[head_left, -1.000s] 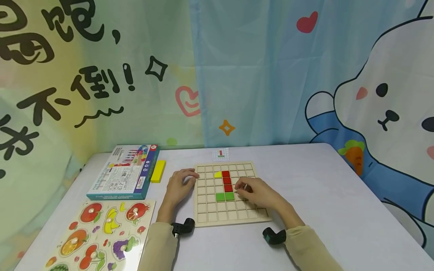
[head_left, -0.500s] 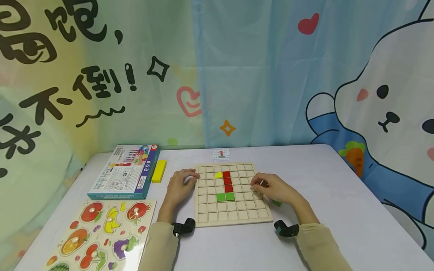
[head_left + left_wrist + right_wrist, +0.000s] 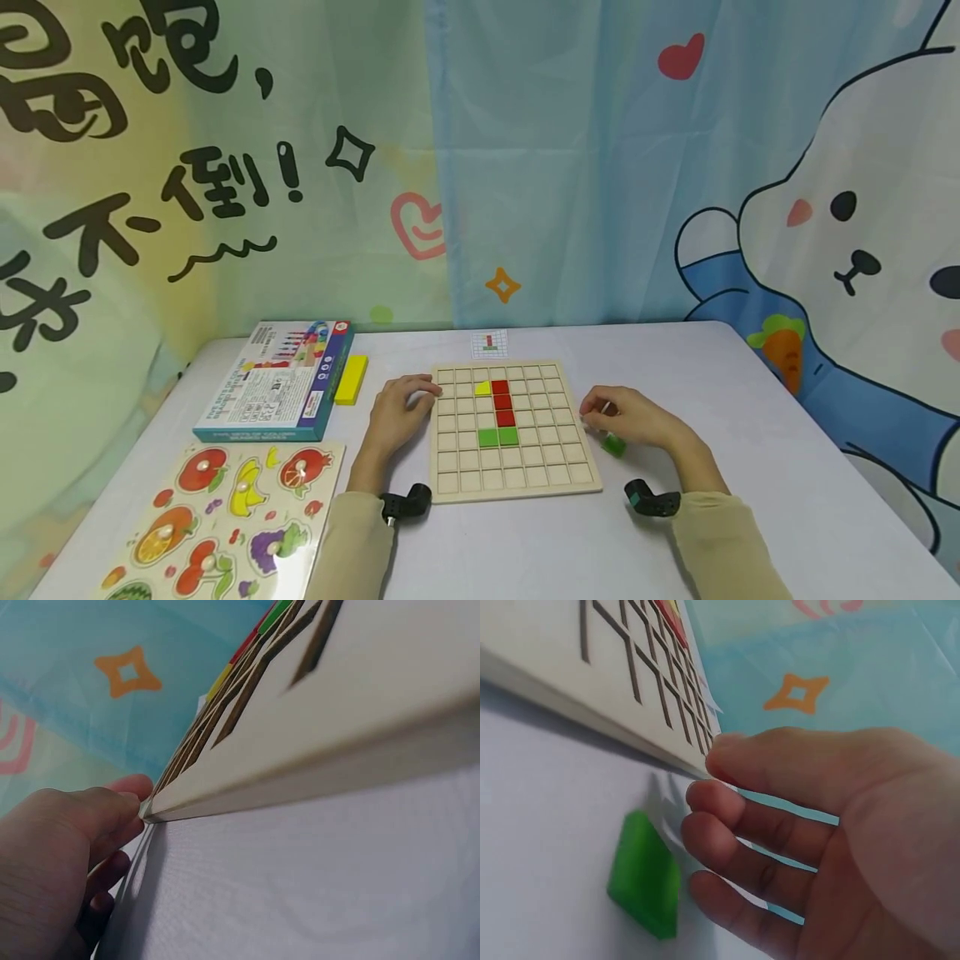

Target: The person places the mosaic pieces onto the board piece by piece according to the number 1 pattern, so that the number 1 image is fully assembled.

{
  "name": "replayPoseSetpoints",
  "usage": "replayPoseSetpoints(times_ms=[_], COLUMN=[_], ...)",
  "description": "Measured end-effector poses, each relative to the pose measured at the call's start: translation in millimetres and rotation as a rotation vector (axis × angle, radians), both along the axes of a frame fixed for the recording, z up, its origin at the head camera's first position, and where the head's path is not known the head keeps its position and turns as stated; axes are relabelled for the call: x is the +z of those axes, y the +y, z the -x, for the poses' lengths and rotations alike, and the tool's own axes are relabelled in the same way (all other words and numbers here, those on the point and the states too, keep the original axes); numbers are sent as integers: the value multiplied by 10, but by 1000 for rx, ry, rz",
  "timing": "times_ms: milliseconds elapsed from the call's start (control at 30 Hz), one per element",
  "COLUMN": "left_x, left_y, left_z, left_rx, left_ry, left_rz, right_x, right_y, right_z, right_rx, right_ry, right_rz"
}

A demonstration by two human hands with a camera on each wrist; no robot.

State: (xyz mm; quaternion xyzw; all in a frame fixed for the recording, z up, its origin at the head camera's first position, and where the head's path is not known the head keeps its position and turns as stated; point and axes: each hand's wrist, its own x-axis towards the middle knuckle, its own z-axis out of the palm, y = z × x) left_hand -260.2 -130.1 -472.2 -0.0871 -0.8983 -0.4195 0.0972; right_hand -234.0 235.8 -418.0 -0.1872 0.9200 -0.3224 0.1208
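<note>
A pale lilac table (image 3: 720, 400) carries everything. A wooden grid board (image 3: 514, 480) is laid between the left hand (image 3: 397, 412) and the right hand (image 3: 633, 419). A green block (image 3: 613, 446) is set just beneath the right hand's fingers. A yellow block (image 3: 350, 379), a boxed game (image 3: 273, 392) and a fruit puzzle (image 3: 225, 517) are placed beyond the left hand's outer side. A small pattern card (image 3: 489, 342) is laid past the board.

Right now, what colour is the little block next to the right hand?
Green. The block lies on the table beside the right hand, clearest in the right wrist view.
</note>
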Motion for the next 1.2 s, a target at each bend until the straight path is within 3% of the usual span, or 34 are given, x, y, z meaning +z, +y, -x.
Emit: replayPoseSetpoints(times_ms=[333,967,1200], left_x=[6,14,6], left_y=[-1,8,4], left_z=[-11,-8,-6], left_rx=[-4,-3,0], left_ry=[4,12,0], left_rz=[0,4,9], right_x=[-10,-3,-4], right_y=[156,382,331], right_z=[14,-37,-22], right_rx=[2,169,85], right_ry=[-78,-192,-172], right_rz=[-13,13,-21])
